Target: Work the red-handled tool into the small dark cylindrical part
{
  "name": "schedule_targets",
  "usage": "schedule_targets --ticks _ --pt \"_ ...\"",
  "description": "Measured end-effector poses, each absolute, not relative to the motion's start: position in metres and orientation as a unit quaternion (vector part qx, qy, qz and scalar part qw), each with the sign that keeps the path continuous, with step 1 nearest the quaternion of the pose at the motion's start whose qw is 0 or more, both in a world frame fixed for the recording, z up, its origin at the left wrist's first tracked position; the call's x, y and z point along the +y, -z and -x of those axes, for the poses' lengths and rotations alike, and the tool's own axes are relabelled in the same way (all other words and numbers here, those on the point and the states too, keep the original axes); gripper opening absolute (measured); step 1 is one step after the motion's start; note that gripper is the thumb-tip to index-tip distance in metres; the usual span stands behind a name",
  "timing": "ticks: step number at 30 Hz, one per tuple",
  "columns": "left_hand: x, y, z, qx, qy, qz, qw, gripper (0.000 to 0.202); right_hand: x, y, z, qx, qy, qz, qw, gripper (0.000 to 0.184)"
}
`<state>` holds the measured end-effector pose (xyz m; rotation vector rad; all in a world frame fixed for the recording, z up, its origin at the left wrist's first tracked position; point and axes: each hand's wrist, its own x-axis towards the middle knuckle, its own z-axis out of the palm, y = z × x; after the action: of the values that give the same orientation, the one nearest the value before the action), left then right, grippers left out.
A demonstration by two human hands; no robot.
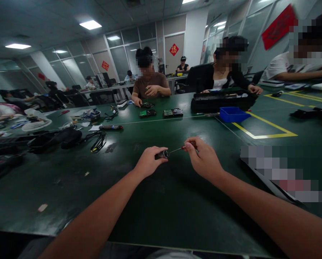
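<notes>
My left hand (149, 160) is closed round a small dark cylindrical part with a metal end (162, 154), held just above the green table (155, 201). My right hand (202, 156) pinches a thin screwdriver with a red handle (186, 146). Its slim shaft (175, 150) points left, and its tip meets the metal end of the part. Both forearms reach in from the bottom edge.
Across the table lie green circuit boards (147, 113), a black case (220, 100), a blue bin (232, 114) and yellow floor-style tape lines (269, 136). Black cables and bags (66, 138) sit at left. A blurred flat object (280, 176) lies at right. Several people sit opposite.
</notes>
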<state>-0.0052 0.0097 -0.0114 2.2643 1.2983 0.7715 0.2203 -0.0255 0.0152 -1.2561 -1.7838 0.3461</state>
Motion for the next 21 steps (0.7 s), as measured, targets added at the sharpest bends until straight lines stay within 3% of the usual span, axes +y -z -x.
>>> schedule_targets --ticks 13,21 --pt "0.014 0.009 0.006 0.490 -0.391 -0.710 0.322 0.039 -0.026 -0.020 -0.222 -0.705 -0.141 0.513 0.469 0.023" --pt "-0.004 -0.009 -0.003 0.529 -0.284 -0.754 0.269 0.033 -0.026 -0.021 -0.224 -0.700 -0.126 0.507 0.486 0.021"
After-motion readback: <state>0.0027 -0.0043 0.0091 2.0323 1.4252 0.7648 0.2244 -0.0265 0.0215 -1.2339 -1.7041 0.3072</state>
